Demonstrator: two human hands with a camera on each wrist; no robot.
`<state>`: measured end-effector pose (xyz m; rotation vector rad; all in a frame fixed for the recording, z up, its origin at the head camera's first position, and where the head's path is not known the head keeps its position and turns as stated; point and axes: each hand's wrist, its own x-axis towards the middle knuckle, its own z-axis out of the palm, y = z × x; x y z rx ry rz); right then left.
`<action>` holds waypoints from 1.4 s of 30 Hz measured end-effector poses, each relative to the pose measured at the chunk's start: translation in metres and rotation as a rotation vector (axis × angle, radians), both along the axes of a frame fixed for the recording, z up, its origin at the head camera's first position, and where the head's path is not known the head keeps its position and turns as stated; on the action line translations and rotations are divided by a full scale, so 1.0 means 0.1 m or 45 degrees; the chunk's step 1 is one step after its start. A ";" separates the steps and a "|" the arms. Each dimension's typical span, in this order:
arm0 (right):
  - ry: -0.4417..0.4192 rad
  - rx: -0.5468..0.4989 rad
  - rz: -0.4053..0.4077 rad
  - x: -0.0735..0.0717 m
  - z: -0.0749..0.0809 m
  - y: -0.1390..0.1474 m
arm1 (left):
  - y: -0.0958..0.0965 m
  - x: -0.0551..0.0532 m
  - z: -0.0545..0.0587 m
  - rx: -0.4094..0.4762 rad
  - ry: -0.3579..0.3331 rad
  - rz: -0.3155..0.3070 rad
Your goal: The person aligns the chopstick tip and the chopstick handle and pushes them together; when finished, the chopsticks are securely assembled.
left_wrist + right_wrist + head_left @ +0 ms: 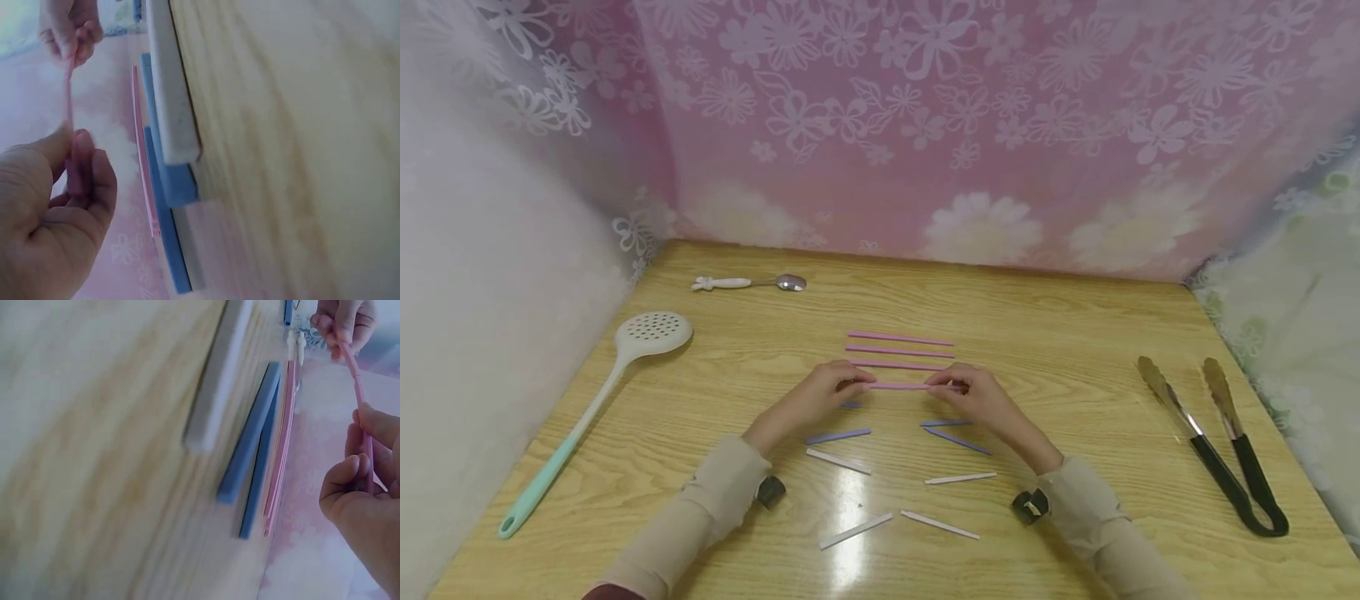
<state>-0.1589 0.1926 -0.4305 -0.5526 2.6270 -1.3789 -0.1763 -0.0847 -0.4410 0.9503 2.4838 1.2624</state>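
A thin pink stick spans the gap between my two hands, held above the table. My left hand pinches one end between thumb and fingers, and my right hand pinches the other. In the right wrist view a slight kink shows along the pink stick. Just beyond the hands lie three more long pink sticks, roughly parallel. Nearer to me are shorter blue pieces and white pieces, set at slants to the left and right. One blue piece is partly hidden by my left hand.
On the left lies a slotted skimmer with a mint handle. A spoon with a white handle rests at the back left. Spread metal tongs with black grips lie at the right. Flowered cloth hangs behind the wooden table.
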 end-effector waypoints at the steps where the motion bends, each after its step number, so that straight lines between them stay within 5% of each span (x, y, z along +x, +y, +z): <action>1: -0.001 -0.003 -0.007 0.01 0.00 -0.01 | 0.01 0.01 0.00 -0.008 0.004 -0.007; 13: 0.068 -0.008 -0.061 0.11 0.12 -0.06 | 0.08 0.06 0.01 0.008 0.137 -0.011; 34: 0.277 -0.026 -0.071 0.10 0.12 -0.21 | 0.15 0.12 0.00 0.053 0.363 0.137; 42: 0.325 -0.039 -0.083 0.10 0.07 -0.23 | 0.15 0.12 0.04 0.049 0.342 0.136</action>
